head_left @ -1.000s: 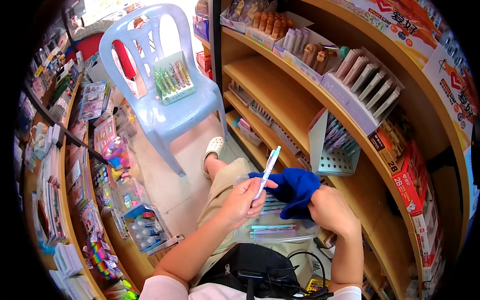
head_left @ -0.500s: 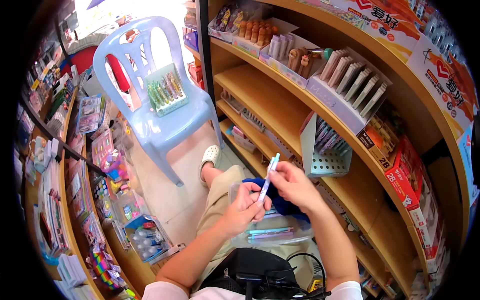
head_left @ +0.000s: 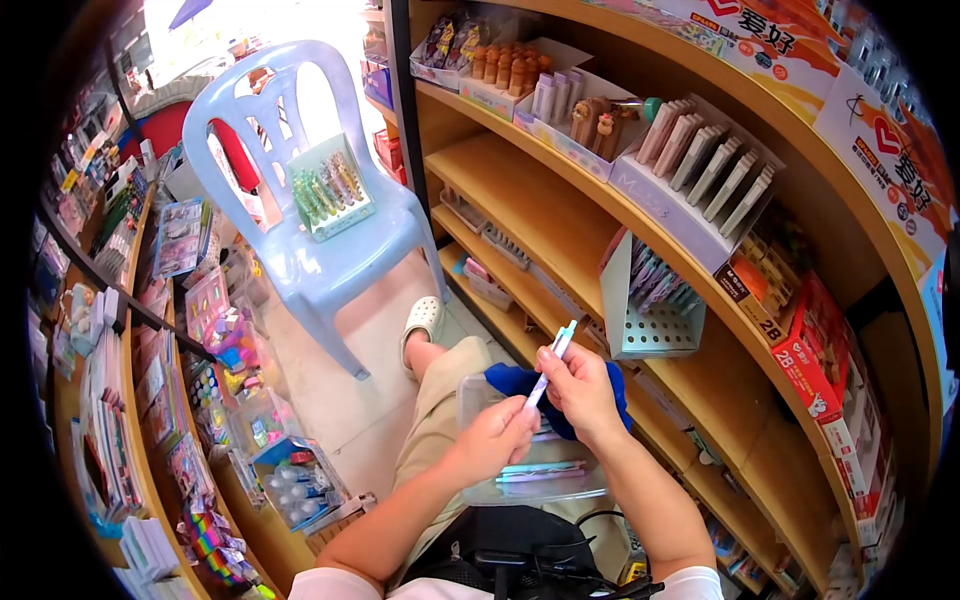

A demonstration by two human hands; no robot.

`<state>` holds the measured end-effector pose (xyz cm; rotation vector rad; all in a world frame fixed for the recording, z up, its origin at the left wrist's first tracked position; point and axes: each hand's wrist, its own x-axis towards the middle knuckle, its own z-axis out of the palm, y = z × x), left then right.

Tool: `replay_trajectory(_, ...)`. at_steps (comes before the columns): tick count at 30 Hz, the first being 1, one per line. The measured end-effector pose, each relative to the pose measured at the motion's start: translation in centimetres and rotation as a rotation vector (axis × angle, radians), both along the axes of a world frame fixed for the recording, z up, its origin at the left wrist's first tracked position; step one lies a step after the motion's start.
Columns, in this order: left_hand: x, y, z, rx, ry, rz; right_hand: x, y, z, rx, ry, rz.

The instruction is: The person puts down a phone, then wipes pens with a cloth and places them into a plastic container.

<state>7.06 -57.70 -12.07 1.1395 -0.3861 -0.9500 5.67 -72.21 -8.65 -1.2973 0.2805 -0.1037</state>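
Observation:
A slim pen [head_left: 564, 343] with a pale body and a turquoise top slants between my two hands. My left hand [head_left: 496, 438] is closed around its lower end. Higher up, the thumb and fingers of my right hand [head_left: 583, 396] pinch the same pen. A dark blue cloth [head_left: 512, 377] lies bunched behind and under my right hand; whether those fingers also grip it I cannot tell. On my lap, below both hands, rests a clear plastic box [head_left: 470, 392]. Several turquoise and lilac pens [head_left: 541, 471] lie inside it, partly covered by my hands.
A blue plastic chair [head_left: 340, 262] stands ahead, bearing a display box of pens [head_left: 332, 200]. Wooden shelves [head_left: 520, 185] curve along the right, holding a perforated pen box [head_left: 655, 330] and a purple display box [head_left: 672, 208]. Packed stationery shelves [head_left: 140, 400] line the left.
My left hand has turned and closed more tightly over the pen's lower end. My right hand and the pen have shifted slightly right and down, and the pen leans more to the right.

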Motion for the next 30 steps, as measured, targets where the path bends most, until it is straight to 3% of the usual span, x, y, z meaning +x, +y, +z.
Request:
replay_trajectory(2,-1.0,-0.4,-0.1,-0.015,-0.18,0.027,0.0,-0.4,0.3,0.058,0.01,-0.151)
replay_trajectory(4,-1.7,0.0,-0.2,-0.007,-0.186,-0.042,0.1,-1.7,0.9,0.183,-0.036,-0.192)
replay_trajectory(8,-1.4,0.8,-1.2,0.068,-0.211,-0.126,-0.3,-1.0,1.2,0.155,-0.033,-0.156)
replay_trajectory(11,-0.6,0.7,-2.3,-0.007,-0.012,0.07,-0.3,-1.1,1.0,0.148,-0.037,-0.158)
replay_trajectory(14,-0.8,-0.3,-0.8,-0.041,-0.066,0.248,-0.5,-1.2,1.0,0.133,-0.043,-0.155)
replay_trajectory(20,-0.5,-1.1,1.2,0.055,-0.003,0.135,-0.3,-0.8,0.7,0.071,-0.094,-0.141)
replay_trajectory(23,0.0,-2.1,2.8,0.227,-0.06,0.024,-0.3,-0.3,0.9,-0.002,-0.121,-0.138)
replay_trajectory(27,-0.6,-3.5,0.7,0.128,-0.071,0.028,-0.4,-0.5,0.8,-0.07,-0.141,-0.196)
replay_trajectory(30,-1.4,-3.8,0.4,0.196,-0.275,0.049,-0.4,-0.9,0.3,-0.06,-0.134,-0.244)
